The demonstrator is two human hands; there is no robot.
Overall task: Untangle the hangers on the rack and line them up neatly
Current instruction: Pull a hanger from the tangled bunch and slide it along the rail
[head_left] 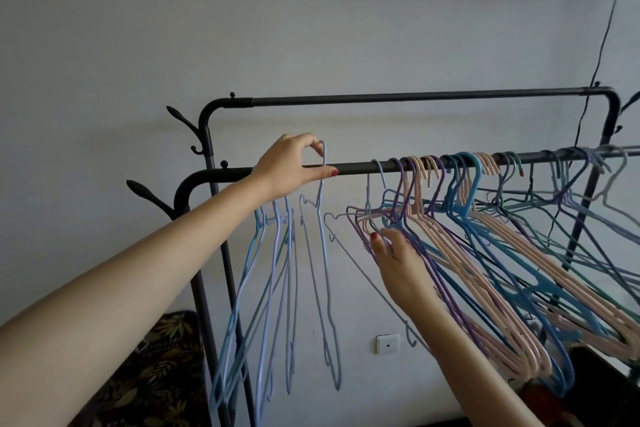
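Your left hand (294, 163) pinches a pale blue hanger (320, 253) at the rail (353, 168); your right hand (398, 260) grips tangled hangers (485, 253). Few sorted; most remain.

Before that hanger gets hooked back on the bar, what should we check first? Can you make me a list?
1. Left hand has the hook of the pale blue hanger pinched: ok.
2. That hook is fully over the front bar: cannot tell, the fingers hide part of it.
3. Free bar beside the blue hangers already lined up: ok, a bare stretch runs to the bunch.
4. The held hanger hangs free of the others: ok, gaps show on both sides.
5. The bunch is sorted: not ok, pink, purple and blue hangers cross each other.
6. Right hand has singled out one hanger: cannot tell, its fingers sit among several wires.
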